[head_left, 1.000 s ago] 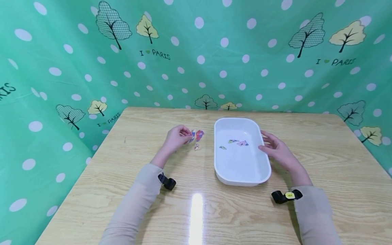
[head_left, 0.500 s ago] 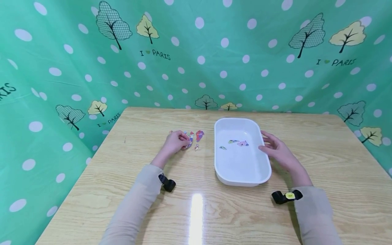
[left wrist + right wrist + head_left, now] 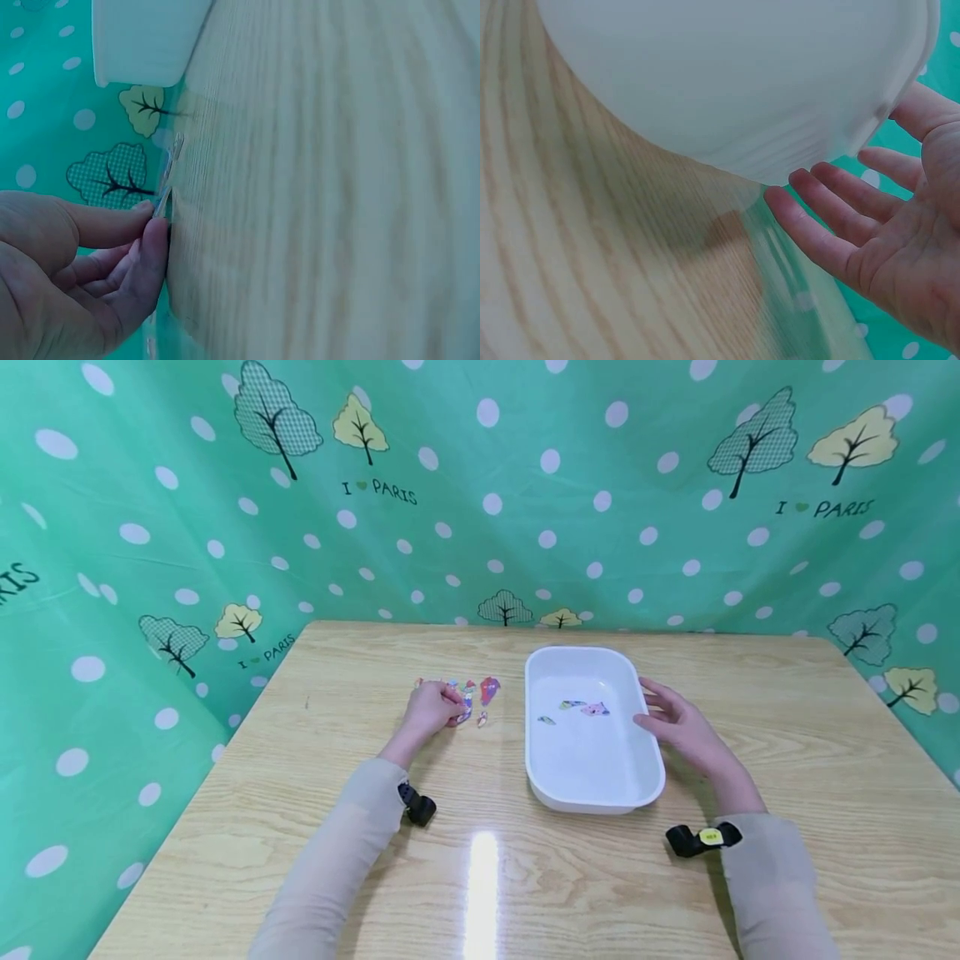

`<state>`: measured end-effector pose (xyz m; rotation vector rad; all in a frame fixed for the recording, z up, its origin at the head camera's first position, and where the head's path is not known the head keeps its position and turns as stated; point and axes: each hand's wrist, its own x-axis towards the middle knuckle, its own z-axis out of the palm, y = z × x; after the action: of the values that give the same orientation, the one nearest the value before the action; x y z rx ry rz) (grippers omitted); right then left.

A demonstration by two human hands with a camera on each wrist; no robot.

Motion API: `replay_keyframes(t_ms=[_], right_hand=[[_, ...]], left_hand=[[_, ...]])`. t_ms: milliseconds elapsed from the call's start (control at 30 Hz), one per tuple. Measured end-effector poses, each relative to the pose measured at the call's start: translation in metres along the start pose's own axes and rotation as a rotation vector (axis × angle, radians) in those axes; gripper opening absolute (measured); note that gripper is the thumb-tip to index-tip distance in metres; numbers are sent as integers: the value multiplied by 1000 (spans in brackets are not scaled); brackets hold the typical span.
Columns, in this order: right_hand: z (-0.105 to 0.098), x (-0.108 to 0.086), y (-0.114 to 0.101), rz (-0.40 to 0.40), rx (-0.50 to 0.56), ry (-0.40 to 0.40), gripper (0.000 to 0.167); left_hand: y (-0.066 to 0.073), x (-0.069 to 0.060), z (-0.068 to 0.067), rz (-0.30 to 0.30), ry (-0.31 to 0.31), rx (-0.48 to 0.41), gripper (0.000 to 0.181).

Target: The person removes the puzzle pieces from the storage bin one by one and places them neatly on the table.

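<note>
In the head view my left hand [image 3: 431, 708] is low over the table, among small colourful flat sticker-like cut-outs. Its thumb and forefinger pinch the edge of one thin sticker [image 3: 163, 201] in the left wrist view; its print cannot be made out. A red and purple sticker [image 3: 489, 690] and a small pale one lie just to the right. My right hand [image 3: 677, 727] holds the right side of a white plastic tub [image 3: 592, 772], thumb at the rim and fingers against the outer wall [image 3: 780, 142]. Inside the tub lie a pink sticker [image 3: 595, 709] and two smaller greenish-yellow ones.
The wooden table [image 3: 375, 868] carries the tub and the cut-outs. A green dotted cloth [image 3: 450, 510] printed with trees hangs behind it and along the left. Light reflects in a bright strip on the tabletop near the front.
My left hand has drawn slightly back toward the near edge and left, uncovering more of the stickers beside it. The right hand and tub stay where they were.
</note>
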<state>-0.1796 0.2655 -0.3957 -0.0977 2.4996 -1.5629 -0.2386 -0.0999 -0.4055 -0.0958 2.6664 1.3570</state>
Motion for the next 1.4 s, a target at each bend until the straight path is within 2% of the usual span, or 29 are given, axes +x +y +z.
replay_keyframes(t_ms=[333, 567, 767, 900, 1033, 1167, 1400], right_hand=[[0, 0, -1, -24, 17, -8, 70], [-1, 1, 1, -39, 23, -13, 69], [-1, 0, 0, -30, 7, -13, 71], [-1, -1, 0, -30, 8, -15, 71], [-2, -1, 0, -33, 13, -15, 71], [-2, 0, 1, -33, 11, -11, 71], [-1, -1, 0, -20, -11, -4, 72]], left_hand=[[8, 1, 1, -25, -11, 108, 9], [8, 1, 0, -42, -26, 79, 8], [8, 1, -5, -22, -48, 76, 8], [12, 0, -8, 39, -33, 149, 8], [22, -2, -10, 127, -32, 221, 9], [40, -7, -7, 187, -70, 222, 11], [71, -13, 5, 291, -120, 291, 15]])
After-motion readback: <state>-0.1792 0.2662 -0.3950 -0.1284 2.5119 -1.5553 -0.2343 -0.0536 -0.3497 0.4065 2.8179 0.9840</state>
